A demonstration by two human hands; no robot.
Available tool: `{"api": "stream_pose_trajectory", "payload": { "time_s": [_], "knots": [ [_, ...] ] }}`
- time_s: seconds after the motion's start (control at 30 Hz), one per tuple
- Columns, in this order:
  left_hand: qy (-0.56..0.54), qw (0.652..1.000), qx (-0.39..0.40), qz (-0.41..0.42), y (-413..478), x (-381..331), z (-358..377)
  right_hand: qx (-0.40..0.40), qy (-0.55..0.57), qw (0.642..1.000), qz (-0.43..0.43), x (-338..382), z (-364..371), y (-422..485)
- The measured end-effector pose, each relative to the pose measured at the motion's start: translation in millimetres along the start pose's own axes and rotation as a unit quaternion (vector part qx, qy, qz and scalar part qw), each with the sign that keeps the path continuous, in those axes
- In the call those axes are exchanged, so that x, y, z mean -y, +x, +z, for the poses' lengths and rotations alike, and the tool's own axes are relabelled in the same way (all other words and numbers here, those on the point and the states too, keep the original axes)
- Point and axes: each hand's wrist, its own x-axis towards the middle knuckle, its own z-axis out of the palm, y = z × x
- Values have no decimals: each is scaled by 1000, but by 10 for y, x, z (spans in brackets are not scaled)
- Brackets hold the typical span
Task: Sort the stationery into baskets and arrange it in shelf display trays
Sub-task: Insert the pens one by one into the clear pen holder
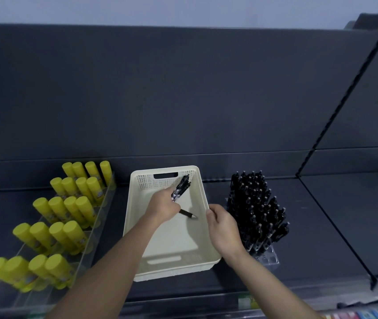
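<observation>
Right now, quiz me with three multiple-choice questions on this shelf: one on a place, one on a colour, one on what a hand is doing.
1. Where do the glue sticks stand?
A. in the basket
B. left of the basket
C. right of the basket

2. What colour is the basket?
A. blue
B. red
C. cream

3. What is the left hand doing?
A. gripping a bunch of pens
B. hanging empty
C. holding a glue stick

Answers:
1 B, the yellow sticks stand to the basket's left.
2 C, its walls and floor are cream.
3 A, its fingers curl round black pens above the basket, while the right hand grips the basket's right rim.
</observation>
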Motion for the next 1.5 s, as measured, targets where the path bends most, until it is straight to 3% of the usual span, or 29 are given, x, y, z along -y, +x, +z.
{"api": "stream_pose_trajectory", "payload": {
  "time_s": [0.13,0.27,0.33,0.4,0.47,0.57,0.7,0.8,0.97,1.1,1.2,1.33,1.5],
  "knots": [
    [-50,998,-23,-18,-145,-29,-117,-50,-90,991,-91,37,-51,-87],
    [-220,975,-37,-15,-377,-195,-305,-74,-132,976,-159,191,-105,-117],
    [-289,957,-36,8,-510,-298,-397,-52,-69,988,-125,318,-143,-122],
    [-319,947,-31,33,-621,-398,-466,-1,81,996,-37,471,-195,-134],
    [-327,943,-25,52,-723,-502,-520,43,200,978,38,563,-239,-153],
    [-330,941,-24,71,-833,-602,-537,98,271,953,97,639,-308,-224],
    [-389,917,-56,72,-937,-669,-488,121,401,887,194,701,-468,-346],
    [-405,907,-77,87,-1006,-746,-399,103,443,868,200,664,-621,-471],
    [-448,890,-16,79,-1070,-894,-249,39,470,872,135,566,-894,-664],
    [-524,850,15,62,-1104,-971,-90,-39,445,893,52,458,-1161,-763],
    [-549,835,27,38,-1131,-1001,37,-120,366,923,18,292,-1298,-801],
    [-550,835,26,14,-1197,-1010,182,-221,181,958,17,-55,-1371,-816],
    [-537,843,36,-10,-1282,-944,288,-243,9,970,31,-382,-1281,-754]
  ]
}}
